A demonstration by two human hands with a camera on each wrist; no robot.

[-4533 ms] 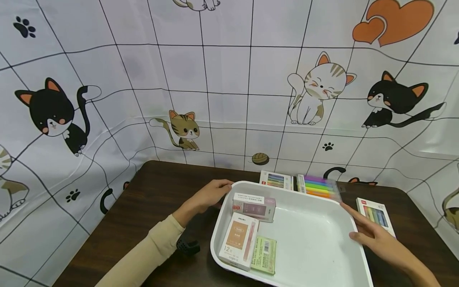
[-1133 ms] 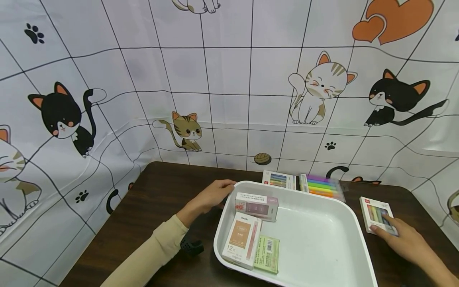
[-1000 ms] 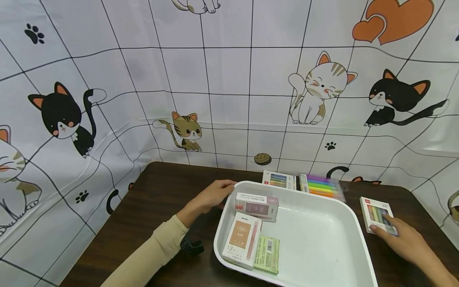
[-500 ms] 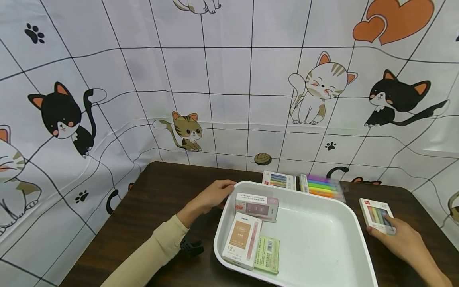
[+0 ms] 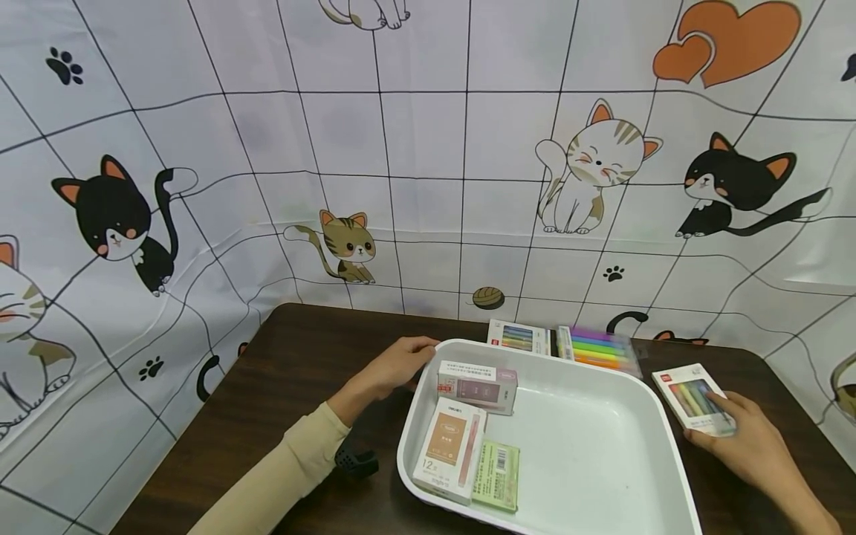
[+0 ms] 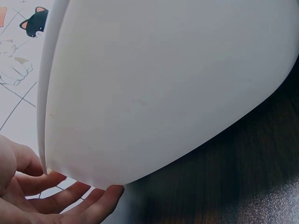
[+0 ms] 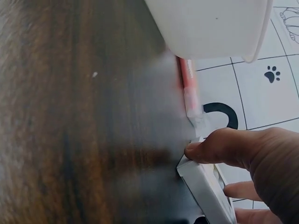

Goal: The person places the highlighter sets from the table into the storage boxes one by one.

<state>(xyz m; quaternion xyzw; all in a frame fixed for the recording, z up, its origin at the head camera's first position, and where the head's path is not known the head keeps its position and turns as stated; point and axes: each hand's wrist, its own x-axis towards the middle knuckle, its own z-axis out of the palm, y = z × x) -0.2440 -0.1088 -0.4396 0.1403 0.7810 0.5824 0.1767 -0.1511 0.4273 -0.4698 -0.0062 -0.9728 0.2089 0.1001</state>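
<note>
My left hand (image 5: 400,364) holds the back left corner of the white plastic tray (image 5: 568,359); in the left wrist view its thumb is at the rim and its fingers lie against the outer wall. On the table to the right of the tray, my right hand (image 5: 752,442) pinches a white crayon box (image 5: 689,394) with a picture of coloured sticks. Its thumb presses the box's near edge, and its fingers lie over the printed face. Inside the tray's left part are a mauve box (image 5: 476,388), a white and tan box (image 5: 449,449) and a light green packet (image 5: 496,475).
Behind the tray lie another white crayon box (image 5: 519,336) and a clear pack of rainbow-coloured sticks (image 5: 597,349). A black strap-like object (image 5: 357,462) is beside the left forearm. The dark wooden table (image 5: 321,334) meets a cat-print cloth (image 5: 428,148) at the back.
My right hand left the tray's right rim and took hold of the crayon box. Lately the box has turned and shifted left towards the tray. My left hand stays at its corner.
</note>
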